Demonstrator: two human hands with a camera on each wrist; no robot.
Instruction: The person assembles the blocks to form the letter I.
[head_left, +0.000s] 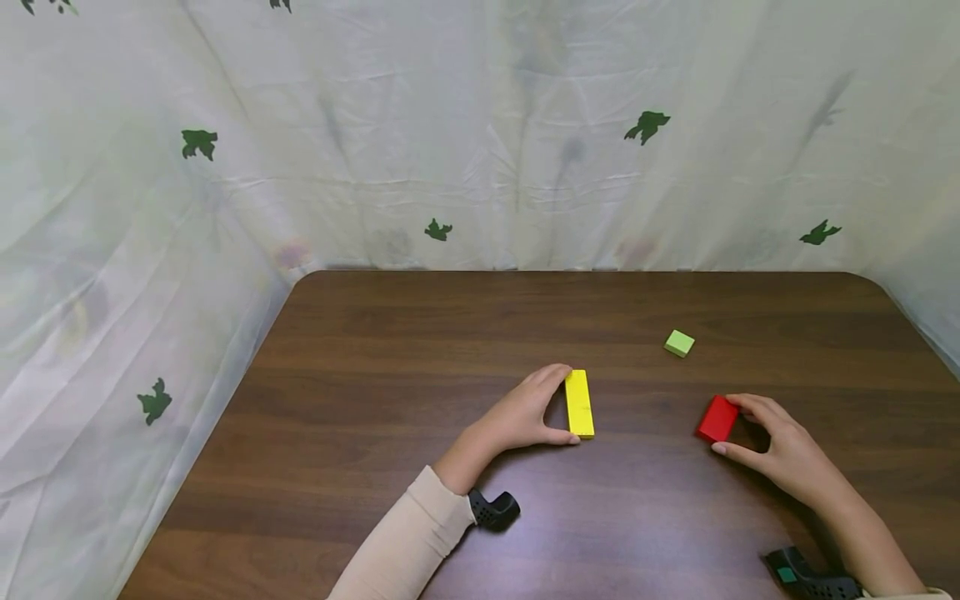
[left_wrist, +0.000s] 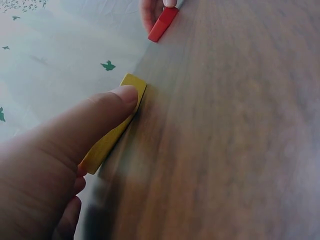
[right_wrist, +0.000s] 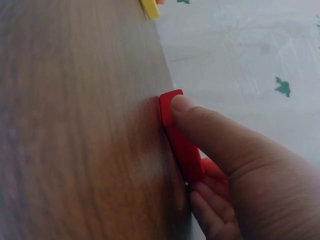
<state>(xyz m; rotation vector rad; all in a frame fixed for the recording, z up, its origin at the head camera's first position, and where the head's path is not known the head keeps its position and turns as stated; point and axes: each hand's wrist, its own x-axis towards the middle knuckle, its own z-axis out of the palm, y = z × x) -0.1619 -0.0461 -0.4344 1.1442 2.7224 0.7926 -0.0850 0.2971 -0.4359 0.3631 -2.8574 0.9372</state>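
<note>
My left hand (head_left: 522,414) pinches a long yellow block (head_left: 580,405) by its two ends, thumb at the near end and fingers at the far end. The left wrist view shows that yellow block (left_wrist: 112,135) low over or on the wooden surface, partly behind the thumb. Over to the right, a shorter red block (head_left: 717,419) is held between the thumb and fingers of my right hand (head_left: 783,450). In the right wrist view the thumb covers part of the red block (right_wrist: 185,145). A small light green block (head_left: 678,343) lies farther back, touched by neither hand.
The brown wooden table (head_left: 360,358) has rounded back corners. A pale curtain (head_left: 487,125) with green leaf-like shapes hangs behind it and along the sides. Black wrist devices (head_left: 495,511) sit on both wrists.
</note>
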